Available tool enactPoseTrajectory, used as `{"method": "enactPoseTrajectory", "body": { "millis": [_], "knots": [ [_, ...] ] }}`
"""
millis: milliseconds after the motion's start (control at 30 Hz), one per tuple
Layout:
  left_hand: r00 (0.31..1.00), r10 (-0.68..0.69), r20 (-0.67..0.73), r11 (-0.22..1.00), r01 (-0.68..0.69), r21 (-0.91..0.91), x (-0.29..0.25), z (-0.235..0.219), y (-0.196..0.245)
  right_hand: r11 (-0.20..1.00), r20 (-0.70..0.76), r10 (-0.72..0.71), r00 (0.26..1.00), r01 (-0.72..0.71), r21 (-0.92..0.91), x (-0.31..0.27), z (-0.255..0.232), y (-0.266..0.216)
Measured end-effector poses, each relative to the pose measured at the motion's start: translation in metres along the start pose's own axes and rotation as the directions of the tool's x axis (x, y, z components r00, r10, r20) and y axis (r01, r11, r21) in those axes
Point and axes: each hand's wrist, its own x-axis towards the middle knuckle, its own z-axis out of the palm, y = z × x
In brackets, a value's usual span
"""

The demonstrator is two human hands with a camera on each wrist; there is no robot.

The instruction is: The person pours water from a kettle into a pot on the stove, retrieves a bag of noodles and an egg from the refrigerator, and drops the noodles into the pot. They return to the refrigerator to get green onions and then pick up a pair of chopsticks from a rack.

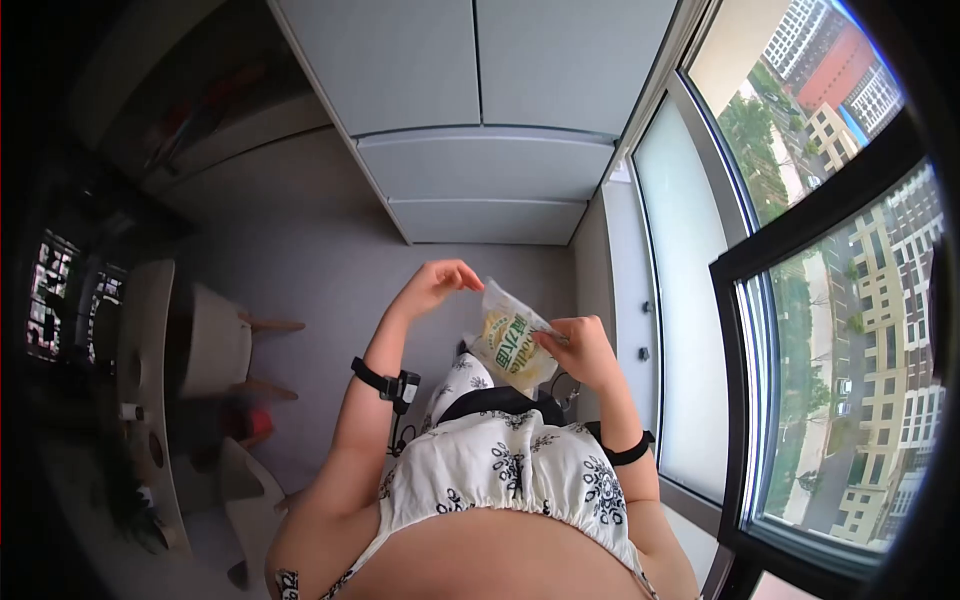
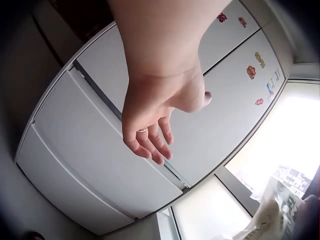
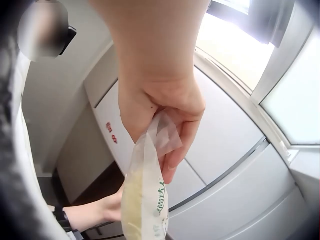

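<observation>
Pinched at its top edge by the right hand [image 1: 583,352], a yellow snack packet [image 1: 508,347] is held at chest height before a white refrigerator [image 1: 480,120]; the left hand [image 1: 436,284] is raised beside the packet's corner, fingers relaxed, nothing grasped.

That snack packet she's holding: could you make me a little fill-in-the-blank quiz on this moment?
1. The snack packet is pinched by the ____ hand.
2. The left hand wears a ____ on one finger.
3. Small colourful ____ dot the white fridge doors.
4. Its printed lettering is ____.

Missing words: right; ring; magnets; green
</observation>
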Motion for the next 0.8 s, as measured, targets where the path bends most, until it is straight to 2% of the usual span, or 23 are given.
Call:
{"method": "enactPoseTrajectory", "body": {
  "millis": [33, 67, 133, 200, 233, 267, 300, 333, 367, 400, 467, 500, 533, 567, 667, 733, 800],
  "knots": [
    [0.99, -0.138, -0.016, 0.989, 0.139, 0.053, 0.027, -0.023, -0.012, 1.0, -0.076, -0.009, 0.997, 0.007, -0.018, 0.018, -0.006, 0.014],
    [0.991, -0.136, 0.004, 0.989, 0.135, 0.059, 0.059, -0.045, -0.024, 1.0, -0.095, 0.002, 0.995, -0.003, -0.018, 0.037, -0.015, 0.027],
    [0.95, -0.299, -0.094, 0.954, 0.294, -0.057, 0.13, -0.091, -0.052, 0.981, -0.195, 0.094, 0.976, -0.125, -0.151, 0.075, -0.034, 0.047],
    [0.94, -0.339, -0.029, 0.94, 0.336, -0.064, 0.199, -0.138, -0.08, 0.969, -0.234, 0.148, 0.961, -0.188, -0.158, 0.108, -0.048, 0.072],
    [0.903, -0.418, -0.103, 0.838, 0.34, -0.427, 0.238, -0.161, -0.099, 0.953, -0.243, 0.224, 0.944, -0.265, -0.15, 0.121, -0.057, 0.081],
    [0.841, -0.522, -0.139, 0.623, 0.265, -0.736, 0.268, -0.18, -0.117, 0.931, -0.242, 0.296, 0.924, -0.336, -0.145, 0.13, -0.062, 0.086],
    [0.843, -0.524, -0.123, 0.614, 0.274, -0.74, 0.295, -0.196, -0.133, 0.907, -0.231, 0.347, 0.909, -0.388, -0.162, 0.139, -0.065, 0.095],
    [0.756, -0.611, -0.235, 0.492, 0.13, -0.861, 0.321, -0.209, -0.144, 0.901, -0.237, 0.357, 0.904, -0.4, -0.167, 0.148, -0.069, 0.096],
    [0.636, -0.705, -0.315, 0.374, -0.044, -0.926, 0.344, -0.22, -0.155, 0.888, -0.244, 0.392, 0.887, -0.434, -0.154, 0.157, -0.073, 0.095],
    [0.636, -0.708, -0.307, 0.369, -0.036, -0.929, 0.362, -0.226, -0.159, 0.873, -0.249, 0.426, 0.87, -0.467, -0.137, 0.166, -0.076, 0.096],
    [0.564, -0.738, -0.371, 0.324, -0.186, -0.928, 0.398, -0.238, -0.165, 0.847, -0.243, 0.483, 0.841, -0.519, -0.113, 0.182, -0.082, 0.098],
    [0.578, -0.729, -0.367, 0.325, -0.18, -0.928, 0.414, -0.237, -0.156, 0.834, -0.233, 0.512, 0.827, -0.543, -0.097, 0.19, -0.088, 0.097],
    [0.523, -0.748, -0.409, 0.349, -0.214, -0.912, 0.423, -0.229, -0.142, 0.823, -0.23, 0.532, 0.814, -0.562, -0.085, 0.199, -0.094, 0.1],
    [0.466, -0.761, -0.452, 0.374, -0.254, -0.892, 0.408, -0.217, -0.128, 0.845, -0.25, 0.502, 0.828, -0.531, -0.064, 0.187, -0.09, 0.099],
    [0.473, -0.741, -0.477, 0.387, -0.279, -0.879, 0.424, -0.22, -0.152, 0.864, -0.321, 0.472, 0.821, -0.503, -0.014, 0.23, -0.104, 0.11],
    [0.47, -0.741, -0.48, 0.497, -0.098, -0.862, 0.421, -0.229, -0.166, 0.883, -0.311, 0.434, 0.846, -0.467, -0.038, 0.256, -0.115, 0.12],
    [0.463, -0.712, -0.528, 0.512, -0.173, -0.841, 0.417, -0.227, -0.168, 0.913, -0.323, 0.363, 0.874, -0.402, -0.062, 0.279, -0.129, 0.118]
  ]
}}
